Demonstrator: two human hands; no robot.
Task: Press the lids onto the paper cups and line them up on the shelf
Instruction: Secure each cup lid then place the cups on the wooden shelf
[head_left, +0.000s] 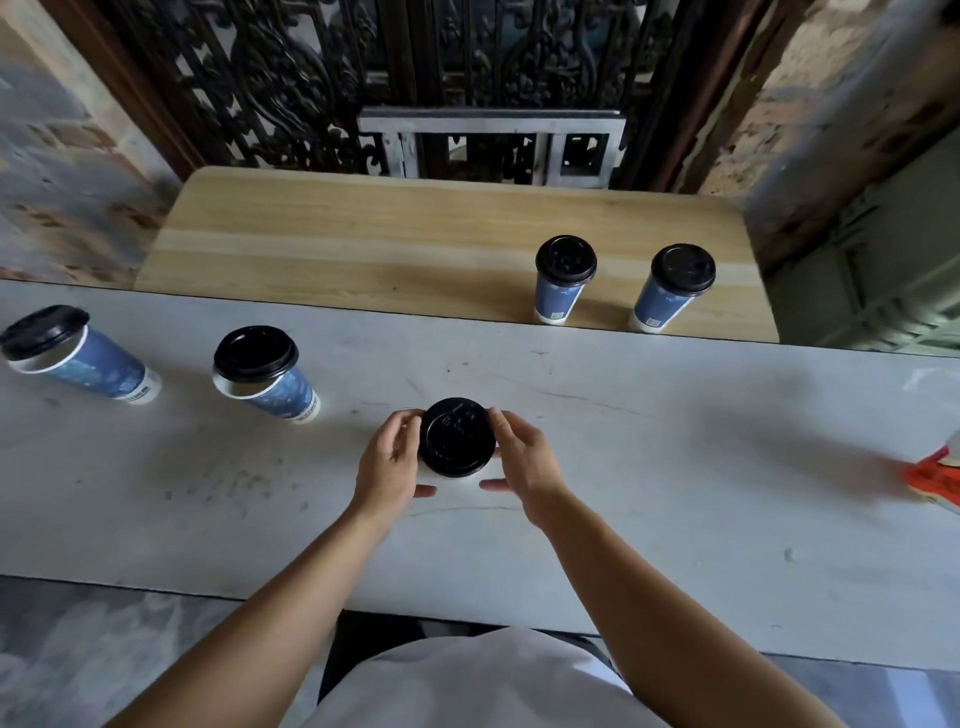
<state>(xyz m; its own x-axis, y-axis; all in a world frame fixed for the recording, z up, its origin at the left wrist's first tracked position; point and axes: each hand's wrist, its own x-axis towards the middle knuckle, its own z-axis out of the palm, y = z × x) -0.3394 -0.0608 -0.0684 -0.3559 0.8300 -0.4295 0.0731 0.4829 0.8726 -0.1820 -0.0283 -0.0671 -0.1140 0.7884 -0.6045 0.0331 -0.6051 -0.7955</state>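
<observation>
Black lid (456, 437) at frame centre sits on a cup, left hand (388, 462) and right hand (522, 460) clasping its rim.

Bare counter (675, 467) right of the hands; two lidded cups (262, 371) left.

On the near counter (675, 467) a lidded cup (456, 437) stands at the middle, the left hand (390, 460) at its left side and the right hand (524, 460) at its right. Two more cups (265, 371) (72, 353) stand farther left. On the far shelf (363, 244), two cups (563, 278) (675, 286) stand side by side at the right.
</observation>
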